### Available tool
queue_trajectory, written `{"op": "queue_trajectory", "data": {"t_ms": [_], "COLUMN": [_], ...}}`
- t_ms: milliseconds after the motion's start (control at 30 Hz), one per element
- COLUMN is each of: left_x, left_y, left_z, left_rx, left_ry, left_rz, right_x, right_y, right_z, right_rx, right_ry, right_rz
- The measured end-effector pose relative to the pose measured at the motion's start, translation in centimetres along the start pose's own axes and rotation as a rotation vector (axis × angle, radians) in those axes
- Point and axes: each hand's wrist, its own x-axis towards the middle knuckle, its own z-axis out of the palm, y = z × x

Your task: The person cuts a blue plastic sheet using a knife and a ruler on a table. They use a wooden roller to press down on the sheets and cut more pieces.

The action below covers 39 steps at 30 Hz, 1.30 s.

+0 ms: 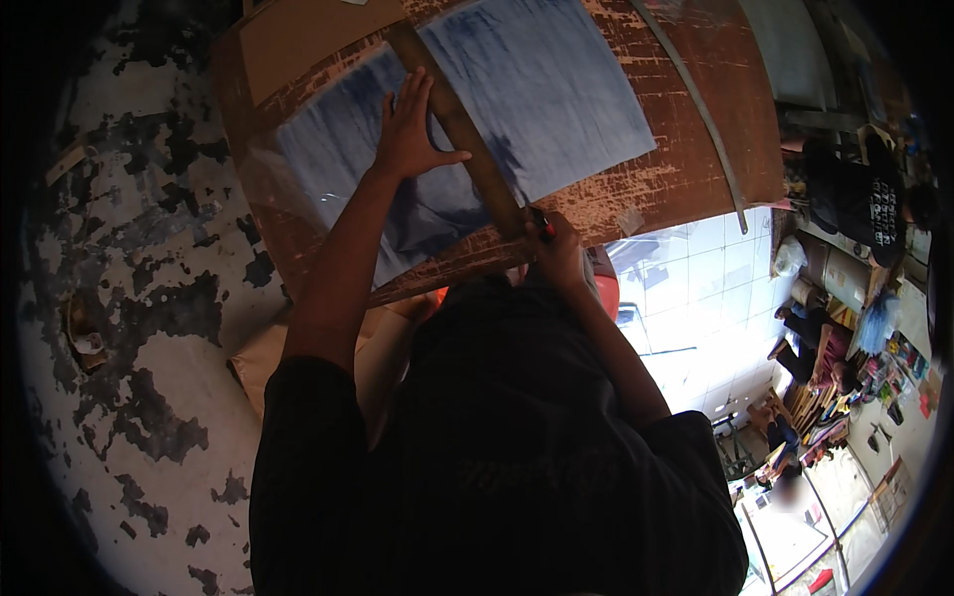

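A blue-grey streaked sheet (547,89) lies flat on the scratched brown tabletop (636,189). Across it runs a long, dark brown straight strip (452,109), slanting from the far edge toward me. My left hand (405,134) presses down on the sheet and strip, fingers spread, the thumb reaching over the strip. Close to the strip's near end, my right hand (561,250) is closed around a black and red utility knife (541,223). Its blade is too small to make out.
A brown cardboard piece (308,45) covers the table's far left corner. Toward the right edge lies a thin, bent strip (696,99). A wall with peeling paint (149,348) stands at the left. Other people (830,353) and cluttered materials are off to the right.
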Motion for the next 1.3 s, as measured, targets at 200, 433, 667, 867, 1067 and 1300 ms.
{"op": "queue_trajectory", "data": {"t_ms": [200, 433, 667, 867, 1067, 1300], "left_x": [0.3, 0.1, 0.0, 0.2, 0.1, -0.1], "left_y": [0.2, 0.0, -0.3, 0.0, 0.1, -0.1], "left_z": [-0.3, -0.1, 0.1, 0.1, -0.1, 0.1], "left_rx": [-0.021, 0.025, 0.057, 0.048, 0.043, 0.057], "left_ry": [-0.045, -0.072, -0.080, -0.089, -0.057, -0.053], "left_rz": [-0.023, -0.011, 0.000, -0.013, -0.001, 0.009], "right_x": [0.0, -0.1, 0.0, 0.0, 0.0, -0.1], "right_y": [-0.4, -0.2, -1.0, 0.3, 0.7, -0.5], "right_z": [-0.2, 0.1, -0.1, 0.2, 0.4, 0.0], "right_rx": [-0.066, 0.003, 0.024, 0.051, 0.090, 0.043], "right_ry": [-0.014, 0.011, 0.013, 0.012, -0.020, -0.005], "right_rz": [0.011, -0.056, -0.074, -0.084, -0.026, -0.057]}}
